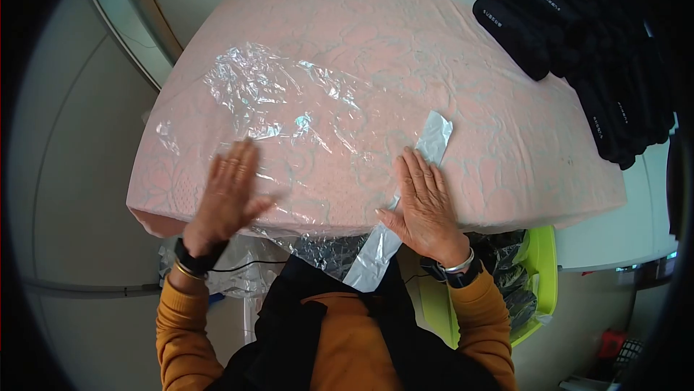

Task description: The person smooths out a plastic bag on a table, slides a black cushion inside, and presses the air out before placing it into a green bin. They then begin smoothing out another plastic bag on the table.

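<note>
Film [249, 91] lies spread, clear and crinkled, over the pink-covered counter [520, 159], its near end hanging past the front edge toward the lap. A white strip [374, 257] shows at its right side, the long axis slanting from the lap up and away to the right. The right hand [426, 203] is nearer to that strip: it lies palm down across it, hiding the middle, with the far end showing beyond the fingertips and the near end below the thumb. Its grip is flat, fingers side by side and thumb out, pinching nothing. The left hand [228, 188] is over the film's left part, well apart from the strip, which lies to its right. That grip is also spread, thumb apart from the fingers, but blur means I cannot tell whether it touches the film. Black bundles [564, 22] lie at the far right, well apart from both hands.
</note>
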The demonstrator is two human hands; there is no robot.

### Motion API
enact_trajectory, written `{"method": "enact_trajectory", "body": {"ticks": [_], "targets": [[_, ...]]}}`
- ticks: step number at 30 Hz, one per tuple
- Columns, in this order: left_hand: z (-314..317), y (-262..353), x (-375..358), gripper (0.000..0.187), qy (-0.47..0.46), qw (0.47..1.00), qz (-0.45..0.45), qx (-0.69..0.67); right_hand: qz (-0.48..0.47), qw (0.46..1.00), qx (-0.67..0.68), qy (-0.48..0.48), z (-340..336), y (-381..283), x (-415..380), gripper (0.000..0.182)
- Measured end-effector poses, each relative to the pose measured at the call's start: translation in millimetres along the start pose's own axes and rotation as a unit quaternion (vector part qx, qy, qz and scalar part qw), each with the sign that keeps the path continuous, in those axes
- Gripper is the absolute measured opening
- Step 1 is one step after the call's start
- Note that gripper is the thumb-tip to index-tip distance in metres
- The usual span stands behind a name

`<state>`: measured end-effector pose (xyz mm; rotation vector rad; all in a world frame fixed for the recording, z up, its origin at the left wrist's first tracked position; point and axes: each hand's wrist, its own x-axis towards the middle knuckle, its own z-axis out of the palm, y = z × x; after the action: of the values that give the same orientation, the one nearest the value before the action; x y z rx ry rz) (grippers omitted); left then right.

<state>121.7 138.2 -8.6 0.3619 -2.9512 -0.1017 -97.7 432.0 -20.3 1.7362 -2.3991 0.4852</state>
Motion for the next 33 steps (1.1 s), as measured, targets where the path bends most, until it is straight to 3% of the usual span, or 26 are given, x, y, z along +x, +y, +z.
{"method": "enact_trajectory", "body": {"ticks": [4,6,9,11,13,15,17,20,28,33], "targets": [[4,-54,-20,0.088,0.033,0.992,-0.116,0.036,0.005,1.0,0.004,0.006,0,0,0,0.086],[8,-59,-20,0.086,0.04,0.991,-0.123,0.029,0.0,1.0,0.011,0.014,-1,2,1,0.085],[3,-55,-25,0.083,0.057,0.988,-0.142,0.013,0.008,1.0,0.007,0.02,-4,6,1,0.084],[6,-43,-24,0.08,0.096,0.981,-0.143,0.087,0.04,0.999,-0.009,0.03,-7,8,3,0.082],[5,-18,-21,0.079,0.117,0.975,-0.146,0.12,0.014,0.999,0.016,0.033,-17,-8,7,0.082],[-4,25,-22,0.08,0.144,0.987,-0.037,-0.069,-0.026,0.996,0.078,0.032,-22,-29,6,0.081],[-1,64,-16,0.084,0.087,0.985,0.099,-0.114,-0.042,0.996,0.079,0.021,-17,-41,9,0.079],[13,94,-10,0.091,0.037,0.977,0.155,-0.141,-0.072,0.994,0.079,0.006,-11,-44,14,0.076],[-2,47,-34,0.086,0.066,0.99,0.069,-0.102,0.011,1.0,-0.011,0.0,-10,1,5,0.07],[5,54,-47,0.082,0.093,0.988,0.064,-0.106,0.062,0.995,-0.075,0.038,-13,4,4,0.061]]}}
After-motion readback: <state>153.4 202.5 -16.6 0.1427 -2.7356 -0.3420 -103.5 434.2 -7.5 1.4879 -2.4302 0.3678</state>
